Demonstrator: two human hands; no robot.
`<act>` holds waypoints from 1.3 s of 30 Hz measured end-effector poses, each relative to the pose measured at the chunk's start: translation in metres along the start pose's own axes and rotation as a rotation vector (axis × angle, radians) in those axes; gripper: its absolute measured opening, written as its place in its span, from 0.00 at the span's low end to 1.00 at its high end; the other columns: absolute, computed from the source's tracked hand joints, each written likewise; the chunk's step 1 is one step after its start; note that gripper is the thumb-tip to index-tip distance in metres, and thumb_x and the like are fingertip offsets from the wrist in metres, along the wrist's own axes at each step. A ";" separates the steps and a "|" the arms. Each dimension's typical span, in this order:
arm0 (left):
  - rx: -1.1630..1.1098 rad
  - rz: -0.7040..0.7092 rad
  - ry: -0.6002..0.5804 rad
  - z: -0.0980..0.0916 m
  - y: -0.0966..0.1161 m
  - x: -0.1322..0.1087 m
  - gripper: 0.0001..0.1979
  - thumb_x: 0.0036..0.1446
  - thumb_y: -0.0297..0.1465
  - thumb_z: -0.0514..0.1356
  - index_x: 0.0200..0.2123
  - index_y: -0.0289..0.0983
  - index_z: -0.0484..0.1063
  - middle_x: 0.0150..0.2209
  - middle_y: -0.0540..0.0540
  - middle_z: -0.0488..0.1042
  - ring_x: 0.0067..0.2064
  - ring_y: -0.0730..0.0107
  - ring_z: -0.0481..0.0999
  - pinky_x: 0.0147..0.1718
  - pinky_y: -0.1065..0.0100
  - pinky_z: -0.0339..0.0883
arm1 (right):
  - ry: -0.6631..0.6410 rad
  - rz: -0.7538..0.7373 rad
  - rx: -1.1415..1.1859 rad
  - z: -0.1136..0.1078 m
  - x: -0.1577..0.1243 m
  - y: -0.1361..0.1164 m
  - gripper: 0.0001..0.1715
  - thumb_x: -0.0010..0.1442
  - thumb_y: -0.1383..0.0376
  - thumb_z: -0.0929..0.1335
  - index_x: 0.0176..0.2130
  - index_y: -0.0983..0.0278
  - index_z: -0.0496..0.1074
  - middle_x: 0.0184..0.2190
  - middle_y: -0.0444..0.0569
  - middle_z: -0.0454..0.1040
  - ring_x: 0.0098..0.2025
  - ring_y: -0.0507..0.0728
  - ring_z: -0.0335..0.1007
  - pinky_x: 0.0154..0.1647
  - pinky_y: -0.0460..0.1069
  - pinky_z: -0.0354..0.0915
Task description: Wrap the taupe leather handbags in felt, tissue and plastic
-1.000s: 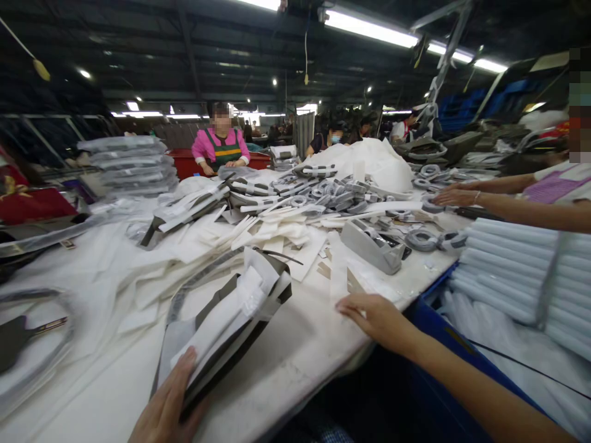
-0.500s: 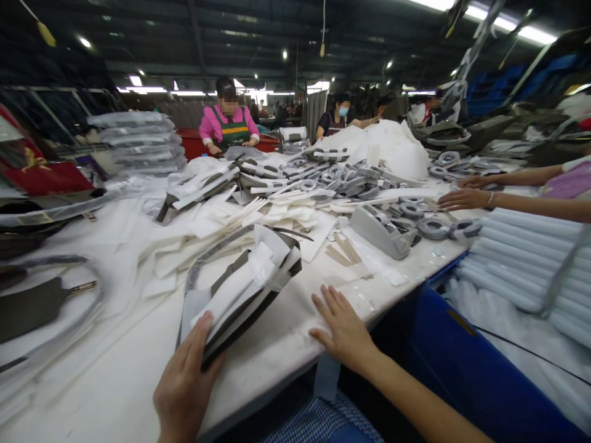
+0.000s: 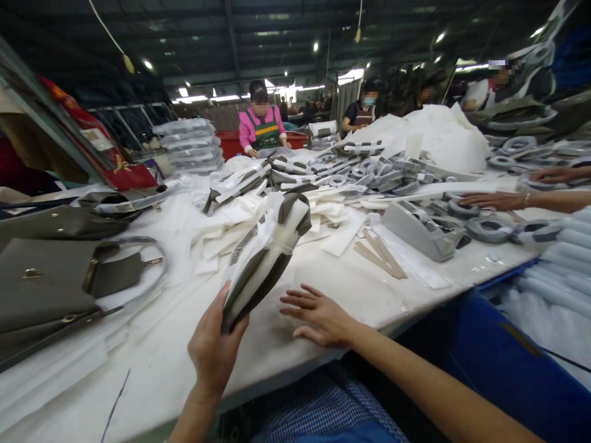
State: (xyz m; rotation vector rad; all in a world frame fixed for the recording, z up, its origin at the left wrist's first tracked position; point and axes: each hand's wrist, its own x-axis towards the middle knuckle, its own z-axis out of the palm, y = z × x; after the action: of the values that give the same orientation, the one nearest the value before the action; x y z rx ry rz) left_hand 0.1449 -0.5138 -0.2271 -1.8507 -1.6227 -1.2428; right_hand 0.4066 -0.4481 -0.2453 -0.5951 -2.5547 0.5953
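My left hand [image 3: 216,344] grips the near end of a dark strap bundle [image 3: 270,258], padded with white foam and bound with clear tape. The bundle tilts up and away from me over the white-covered table [image 3: 281,357]. To its right, my right hand [image 3: 318,314] hovers at the table with fingers stretched and spread, holding nothing. Beyond that hand stand a grey tape dispenser [image 3: 422,231] and a few flat tan strips [image 3: 379,253]. Loose white foam strips [image 3: 226,243] lie behind the bundle.
Olive-grey bags [image 3: 50,271] lie at the left. Taped strap bundles and grey coils [image 3: 489,229] are heaped across the middle. A co-worker's hand [image 3: 498,200] reaches in from the right. A blue bin [image 3: 498,351] holds white foam tubes. Another person [image 3: 262,126] works opposite.
My view has swung left, showing more of the bags. My left hand has raised and turned the strap bundle. My right hand has come closer to it, fingers still spread.
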 end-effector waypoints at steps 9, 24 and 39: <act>0.012 0.328 -0.032 -0.003 0.035 -0.001 0.30 0.63 0.28 0.63 0.66 0.38 0.60 0.57 0.40 0.75 0.57 0.57 0.75 0.56 0.57 0.70 | 0.107 0.162 -0.054 0.008 0.000 -0.012 0.16 0.66 0.63 0.67 0.52 0.59 0.76 0.54 0.53 0.77 0.61 0.64 0.67 0.65 0.63 0.59; 0.056 0.467 -0.219 0.017 0.085 -0.047 0.20 0.71 0.23 0.48 0.61 0.37 0.68 0.59 0.46 0.72 0.60 0.65 0.72 0.61 0.62 0.65 | 0.155 0.537 -0.060 -0.066 0.047 0.014 0.17 0.66 0.59 0.65 0.47 0.64 0.78 0.49 0.55 0.79 0.50 0.62 0.76 0.55 0.55 0.67; -0.012 0.433 -0.080 0.017 0.115 -0.058 0.17 0.71 0.25 0.50 0.53 0.40 0.76 0.55 0.52 0.76 0.57 0.71 0.75 0.68 0.64 0.50 | 0.112 0.728 0.516 -0.033 0.109 0.067 0.21 0.51 0.49 0.74 0.27 0.65 0.73 0.23 0.43 0.72 0.28 0.50 0.67 0.32 0.46 0.66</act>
State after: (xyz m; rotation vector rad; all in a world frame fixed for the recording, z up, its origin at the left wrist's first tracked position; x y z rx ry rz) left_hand 0.2616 -0.5644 -0.2529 -2.1345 -1.1606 -0.9997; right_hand 0.3555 -0.3294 -0.2167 -1.3091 -1.9029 1.3546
